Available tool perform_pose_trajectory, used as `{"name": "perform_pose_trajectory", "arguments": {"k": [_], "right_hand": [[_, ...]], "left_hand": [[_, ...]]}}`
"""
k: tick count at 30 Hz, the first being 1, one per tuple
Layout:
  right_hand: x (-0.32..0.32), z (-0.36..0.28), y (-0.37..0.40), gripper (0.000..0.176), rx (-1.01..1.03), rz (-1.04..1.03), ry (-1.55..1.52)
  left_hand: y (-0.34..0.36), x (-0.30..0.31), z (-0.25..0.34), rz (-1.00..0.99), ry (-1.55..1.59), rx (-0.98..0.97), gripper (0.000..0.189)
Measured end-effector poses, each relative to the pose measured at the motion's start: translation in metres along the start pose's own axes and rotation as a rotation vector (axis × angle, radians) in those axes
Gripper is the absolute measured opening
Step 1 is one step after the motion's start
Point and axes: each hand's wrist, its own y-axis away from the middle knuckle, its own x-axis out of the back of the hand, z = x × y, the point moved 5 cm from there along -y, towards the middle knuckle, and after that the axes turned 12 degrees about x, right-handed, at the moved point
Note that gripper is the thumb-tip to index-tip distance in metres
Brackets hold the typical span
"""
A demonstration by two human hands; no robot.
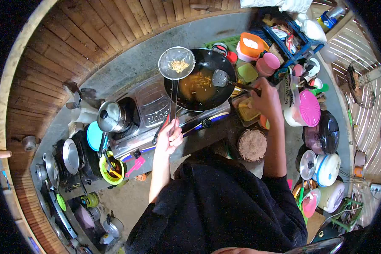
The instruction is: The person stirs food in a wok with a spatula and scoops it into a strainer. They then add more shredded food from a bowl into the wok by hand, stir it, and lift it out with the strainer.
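My left hand (pixel 169 136) grips the long handle of a wire skimmer (pixel 176 63), held over the left rim of a black wok (pixel 201 82). Yellow fried strips lie in the skimmer's mesh. My right hand (pixel 264 99) holds a metal spatula (pixel 220 78) by its handle, with the blade over the oil in the wok. More strips float in the brown oil. The wok sits on a gas stove (pixel 150 106).
A lidded steel pot (pixel 110 116) sits on the stove's left burner. Plastic containers, an orange tub (pixel 250 44) and a pink-lidded jar (pixel 307 108) crowd the right. A coconut husk (pixel 252 145) lies near my body. Pans and lids stack at left.
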Motion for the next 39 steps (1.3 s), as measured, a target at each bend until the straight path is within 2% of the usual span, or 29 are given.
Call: {"name": "perform_pose_trajectory", "arguments": {"k": [1, 3, 5, 7, 8, 9, 12, 16, 19, 21, 22, 23, 27, 29, 31, 33, 34, 39], "right_hand": [[0.001, 0.002, -0.002, 0.021, 0.007, -0.010, -0.010], [0.008, 0.010, -0.009, 0.024, -0.174, -0.012, -0.112], [0.008, 0.006, -0.016, 0.025, -0.203, 0.028, -0.138], [0.009, 0.008, -0.019, 0.026, -0.174, 0.361, -0.184], [0.000, 0.016, -0.019, 0.036, -0.130, 0.386, -0.215], [-0.005, 0.018, -0.019, 0.036, -0.132, 0.387, -0.222], [-0.017, 0.019, -0.021, 0.061, -0.206, 0.289, -0.074], [-0.032, 0.040, -0.026, 0.062, -0.262, 0.292, -0.026], [-0.043, 0.055, -0.031, 0.060, -0.266, 0.347, -0.066], [-0.053, 0.061, -0.036, 0.055, -0.249, 0.370, -0.165], [-0.056, 0.060, -0.038, 0.047, -0.225, 0.400, -0.125], [-0.061, 0.060, -0.039, 0.047, -0.229, 0.399, -0.127], [-0.092, 0.074, -0.045, 0.036, -0.269, 0.325, -0.293], [-0.110, 0.079, -0.045, 0.034, -0.231, 0.315, -0.507], [-0.112, 0.073, -0.047, 0.030, -0.223, 0.284, -0.516], [-0.114, 0.067, -0.042, 0.028, -0.290, 0.290, -0.761], [-0.113, 0.067, -0.041, 0.020, -0.299, 0.271, -0.735], [-0.115, 0.069, -0.026, 0.020, -0.257, 0.261, -0.810]], "left_hand": [[0.001, -0.001, -0.001, 0.011, 0.005, -0.009, 0.020], [0.002, -0.005, -0.002, 0.069, 0.001, -0.022, 0.019], [0.003, -0.008, -0.002, 0.058, -0.009, -0.029, 0.019], [0.002, -0.012, -0.004, 0.058, -0.038, -0.027, 0.019], [0.003, -0.015, -0.005, 0.074, -0.039, -0.024, 0.020], [0.004, -0.016, -0.005, 0.081, -0.043, -0.025, 0.020], [0.006, -0.018, -0.007, 0.095, -0.029, -0.016, 0.019], [0.008, -0.022, -0.005, 0.141, 0.011, -0.045, 0.020], [0.008, -0.019, -0.004, 0.172, 0.030, -0.059, 0.021], [0.008, -0.017, -0.002, 0.152, 0.019, -0.062, 0.022], [0.007, -0.017, -0.002, 0.159, 0.027, -0.063, 0.022], [0.007, -0.016, -0.002, 0.162, 0.026, -0.060, 0.022], [0.007, -0.016, 0.000, 0.116, -0.002, -0.037, 0.022], [0.008, -0.018, 0.000, 0.113, 0.001, -0.045, 0.022], [0.010, -0.018, 0.002, 0.121, 0.005, -0.037, 0.022], [0.012, -0.019, 0.003, 0.137, 0.002, -0.050, 0.021], [0.012, -0.019, 0.004, 0.148, 0.000, -0.057, 0.021], [0.014, -0.017, 0.004, 0.170, 0.010, -0.056, 0.022]]}}
